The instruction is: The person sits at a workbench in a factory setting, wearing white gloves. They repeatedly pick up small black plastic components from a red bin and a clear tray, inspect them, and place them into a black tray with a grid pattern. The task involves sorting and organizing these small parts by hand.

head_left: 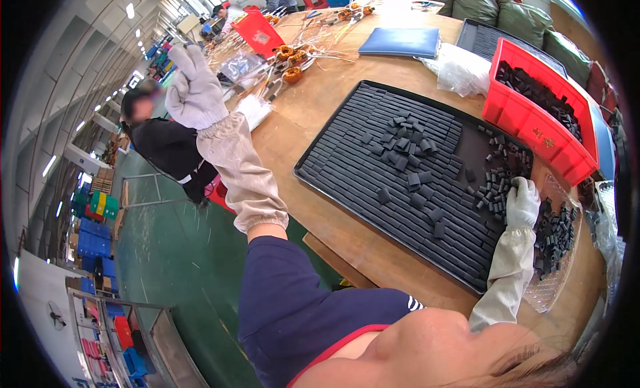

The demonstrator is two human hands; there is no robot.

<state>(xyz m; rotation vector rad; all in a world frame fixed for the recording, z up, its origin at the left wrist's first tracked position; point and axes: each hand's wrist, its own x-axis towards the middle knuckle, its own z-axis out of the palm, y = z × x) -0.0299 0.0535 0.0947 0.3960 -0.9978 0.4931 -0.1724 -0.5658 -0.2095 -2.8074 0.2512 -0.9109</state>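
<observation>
My left hand, in a pale work glove, is raised off the table at the left; its fingers are apart and hold nothing I can see. At the right rim of a large black tray my gloved right hand rests with curled fingers; what is under them is hidden. Short black tubes lie in tight rows over most of the tray. A loose heap of black tubes sits on top of the rows. More loose tubes lie beside my right hand.
A red bin of black pieces stands at the far right. Clear plastic with loose tubes lies right of the tray. Behind are a blue folder, a plastic bag and copper coils with wires. A person is at the left.
</observation>
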